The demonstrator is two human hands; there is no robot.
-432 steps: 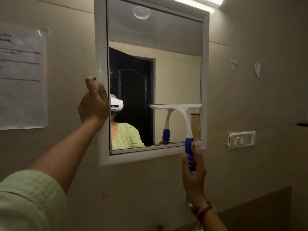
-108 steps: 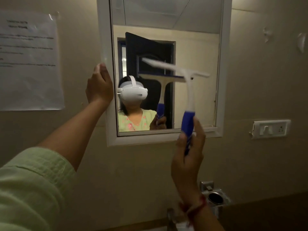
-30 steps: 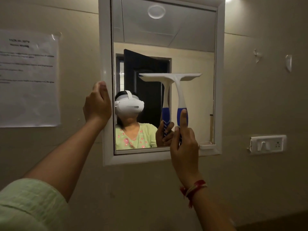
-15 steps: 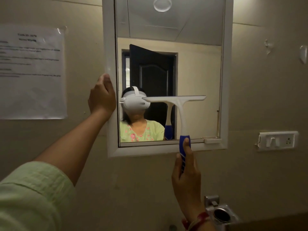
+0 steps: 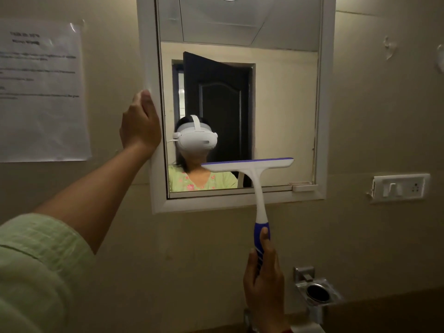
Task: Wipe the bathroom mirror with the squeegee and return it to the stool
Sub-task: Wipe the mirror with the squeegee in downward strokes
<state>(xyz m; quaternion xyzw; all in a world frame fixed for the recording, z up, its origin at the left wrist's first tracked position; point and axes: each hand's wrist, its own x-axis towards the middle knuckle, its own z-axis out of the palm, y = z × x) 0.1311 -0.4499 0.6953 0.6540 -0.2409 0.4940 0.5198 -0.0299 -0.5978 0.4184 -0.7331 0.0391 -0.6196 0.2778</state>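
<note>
The mirror hangs on the wall in a white frame. My left hand grips the frame's left edge at mid height. My right hand is closed around the blue grip of the white squeegee, which stands upright. Its blade lies level across the lower part of the glass, a little above the bottom frame rail. The stool is not in view.
A printed paper sheet is taped to the wall on the left. A white switch plate sits right of the mirror. Below it a metal holder juts from the wall near my right hand. Two small wall hooks are at upper right.
The squeegee blade has slid down the glass from mid height to near the bottom rail, and my right hand dropped with it. My left hand stays on the frame.
</note>
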